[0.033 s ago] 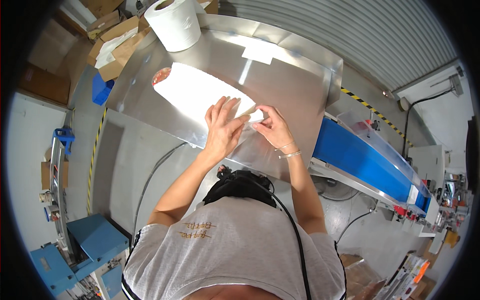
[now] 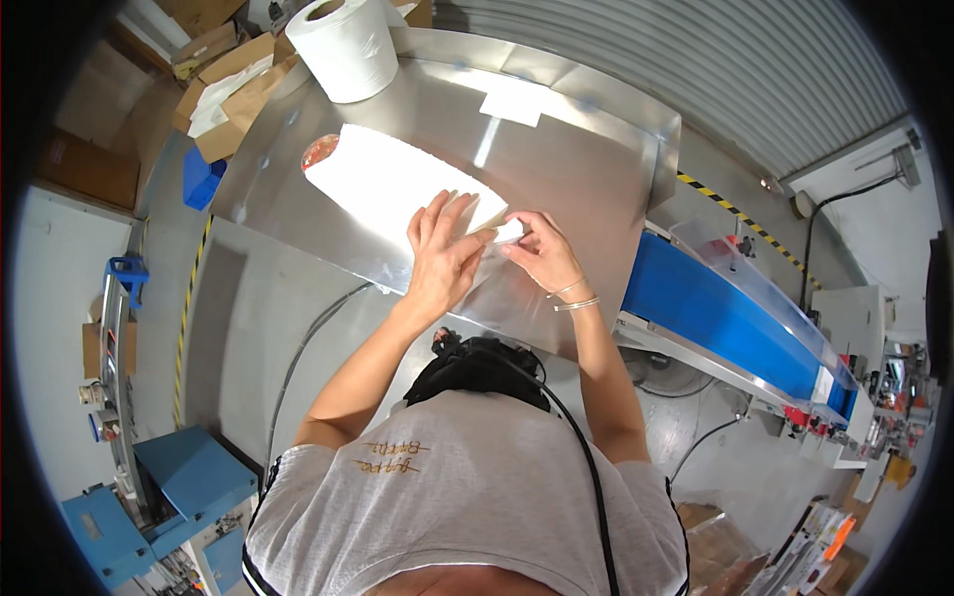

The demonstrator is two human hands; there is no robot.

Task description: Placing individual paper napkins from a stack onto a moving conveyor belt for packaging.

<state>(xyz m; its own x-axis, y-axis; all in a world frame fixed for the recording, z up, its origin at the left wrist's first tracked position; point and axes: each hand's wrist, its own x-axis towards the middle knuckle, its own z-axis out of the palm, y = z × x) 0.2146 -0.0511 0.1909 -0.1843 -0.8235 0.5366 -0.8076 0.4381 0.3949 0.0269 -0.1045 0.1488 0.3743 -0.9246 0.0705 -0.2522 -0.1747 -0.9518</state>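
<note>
A long, tapering bundle wrapped in white paper [image 2: 383, 179] lies slantwise on the metal table [image 2: 586, 199]. From its far left end a reddish, mottled end piece [image 2: 320, 152] sticks out; what the rest of the wrapping covers is hidden. My left hand [image 2: 444, 248] rests on the near right part of the paper, fingers spread and lying flat, with the thumb toward the folded end. With thumb and fingers, my right hand [image 2: 542, 253] pinches the paper's narrow right end. Both hands are close together at this tip.
A big white paper roll [image 2: 348, 55] stands at the table's back left, and a flat white sheet [image 2: 512, 107] lies near the raised back edge. To the right runs a blue conveyor belt [image 2: 715, 313] with a clear guard. Cardboard boxes [image 2: 234, 99] are beyond the left corner.
The fingers of my right hand have shifted very slightly at the paper's folded end. My left hand and the bundle stay in place.
</note>
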